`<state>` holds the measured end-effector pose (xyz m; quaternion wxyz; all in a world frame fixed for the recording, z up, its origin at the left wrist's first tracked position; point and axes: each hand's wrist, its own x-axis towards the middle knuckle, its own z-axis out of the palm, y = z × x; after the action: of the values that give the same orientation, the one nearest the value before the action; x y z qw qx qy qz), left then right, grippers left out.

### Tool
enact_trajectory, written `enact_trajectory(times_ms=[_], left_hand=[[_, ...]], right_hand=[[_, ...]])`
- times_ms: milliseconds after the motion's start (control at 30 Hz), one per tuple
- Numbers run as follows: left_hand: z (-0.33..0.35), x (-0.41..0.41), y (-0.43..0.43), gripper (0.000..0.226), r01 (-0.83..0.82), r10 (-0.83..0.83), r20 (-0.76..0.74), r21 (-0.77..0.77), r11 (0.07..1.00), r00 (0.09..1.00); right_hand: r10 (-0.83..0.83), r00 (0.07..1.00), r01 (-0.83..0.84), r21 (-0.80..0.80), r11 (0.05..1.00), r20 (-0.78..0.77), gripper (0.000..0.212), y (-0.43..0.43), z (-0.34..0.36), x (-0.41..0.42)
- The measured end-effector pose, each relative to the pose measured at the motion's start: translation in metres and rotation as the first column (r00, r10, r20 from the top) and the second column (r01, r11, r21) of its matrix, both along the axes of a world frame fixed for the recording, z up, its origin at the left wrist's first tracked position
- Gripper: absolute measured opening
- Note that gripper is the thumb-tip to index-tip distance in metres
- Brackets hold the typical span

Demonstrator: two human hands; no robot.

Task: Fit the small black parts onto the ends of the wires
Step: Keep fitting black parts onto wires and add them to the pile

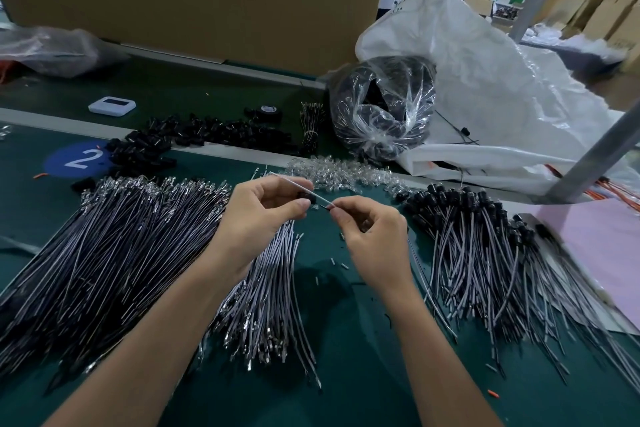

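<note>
Bare wires [121, 246] fan out on my left and finished wires [502, 253] on my right, both within reach. Loose black parts [194, 135] wait behind. My left hand [256, 215] pinches one black part [306, 198] steady. My right hand [370, 236] pinches the wire [294, 183] by its end, feeding it in. Nothing lies between them.

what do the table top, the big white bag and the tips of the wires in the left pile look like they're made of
Table top: a dark green mat, matte, probably rubber or vinyl; it shows no glare.
White bag: thin plastic film, semi-glossy, with sharp creases and translucent folds.
Wire tips: bare metal, bright silver glints against the grey insulation.
</note>
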<state>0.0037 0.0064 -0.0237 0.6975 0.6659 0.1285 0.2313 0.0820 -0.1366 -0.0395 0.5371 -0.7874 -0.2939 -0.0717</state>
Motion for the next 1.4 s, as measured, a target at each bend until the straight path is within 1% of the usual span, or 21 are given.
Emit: enact_trajectory(times_ms=[67, 200, 333, 500, 633, 867, 1200, 1400], left_hand=[[-0.0003, 0.0003, 0.0001, 0.026, -0.013, 0.013, 0.001, 0.004, 1.000, 1.000], [-0.0008, 0.0007, -0.0009, 0.023, 0.005, -0.005, -0.009, 0.026, 1.000, 1.000], [-0.0001, 0.0009, -0.0006, 0.021, -0.003, 0.002, 0.027, 0.040, 0.999, 1.000], [-0.0020, 0.0021, -0.0005, 0.021, 0.001, -0.003, 0.044, 0.037, 0.999, 0.999], [-0.0037, 0.0017, -0.0008, 0.022, 0.001, -0.002, 0.045, 0.031, 1.000, 0.999], [-0.0045, 0.0016, -0.0022, 0.022, 0.005, -0.007, 0.038, 0.051, 0.999, 0.999], [-0.0029, 0.0010, -0.0029, 0.022, 0.017, -0.020, 0.065, 0.037, 0.999, 0.998], [-0.0052, 0.0009, -0.0029, 0.022, 0.019, -0.022, 0.065, 0.045, 0.999, 0.998]], right_hand=[[-0.007, 1.000, 0.007, 0.002, 1.000, 0.011, 0.009, -0.0006, -0.0001, 0.0009], [-0.012, 0.999, 0.013, -0.004, 1.000, 0.031, 0.009, -0.0006, -0.0010, 0.0011], [-0.026, 0.999, 0.026, 0.012, 1.000, 0.034, 0.007, -0.0013, -0.0003, 0.0018], [0.005, 1.000, -0.005, 0.015, 1.000, -0.015, 0.006, -0.0009, 0.0012, 0.0015], [0.030, 0.998, -0.029, 0.013, 0.999, -0.060, 0.010, -0.0021, 0.0016, 0.0022], [0.018, 0.998, -0.017, 0.014, 1.000, -0.061, 0.013, -0.0026, 0.0007, 0.0037], [0.032, 0.997, -0.031, 0.012, 0.999, -0.076, 0.015, -0.0027, 0.0000, 0.0033], [-0.006, 0.997, 0.010, 0.045, 0.999, -0.077, 0.015, -0.0051, 0.0016, 0.0048]])
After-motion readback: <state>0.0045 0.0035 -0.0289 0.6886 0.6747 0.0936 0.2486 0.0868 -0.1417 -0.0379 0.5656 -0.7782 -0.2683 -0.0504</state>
